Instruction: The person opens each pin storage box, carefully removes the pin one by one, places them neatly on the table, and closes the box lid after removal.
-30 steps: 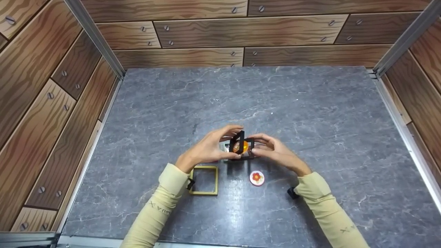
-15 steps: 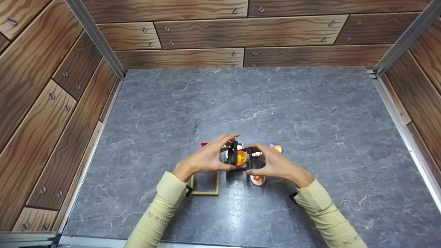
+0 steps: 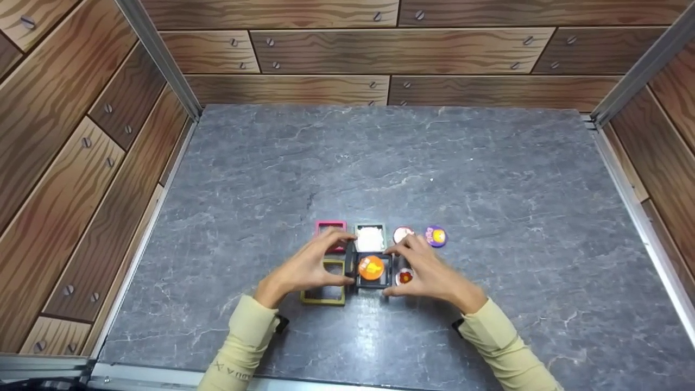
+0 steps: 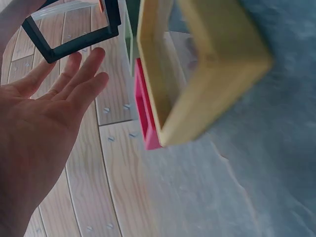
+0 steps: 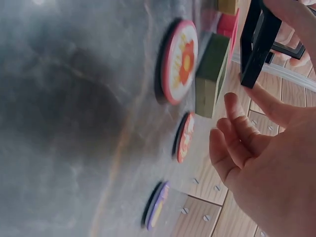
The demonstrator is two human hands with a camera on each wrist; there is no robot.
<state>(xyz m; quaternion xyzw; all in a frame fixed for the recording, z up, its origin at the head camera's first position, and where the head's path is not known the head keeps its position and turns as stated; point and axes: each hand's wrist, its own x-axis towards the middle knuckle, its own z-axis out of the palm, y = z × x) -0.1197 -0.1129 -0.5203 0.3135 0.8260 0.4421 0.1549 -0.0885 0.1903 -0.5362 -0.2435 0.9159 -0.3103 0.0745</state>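
Note:
A small black hinged display frame (image 3: 373, 285) is held between both hands, folded apart like a book. On the clear film of its flat right half lies an orange round badge (image 3: 371, 267) with a yellow figure. My left hand (image 3: 304, 266) pinches the upright left half between thumb and fingers. The right hand (image 3: 431, 269) grips the flat half by opposite edges at its right side. In the left wrist view, a corner of the black frame (image 4: 84, 42) shows above the fingers. Beneath the right hand is a partly covered round badge with a red flower (image 5: 181, 61).
Left of and behind the held frame lie a yellow frame (image 3: 323, 302), a pink frame (image 3: 331, 223) and a pale green frame (image 3: 384, 239) with white inside. A red-rimmed badge (image 3: 403, 233) and a purple badge (image 3: 436, 236) lie at right. Wood-patterned walls (image 3: 326, 49) surround the table.
Both hands have brought the black frame down and nearer the body, its halves spreading wider and the orange badge now facing up. The pink and green frames and two badges behind have come into view.

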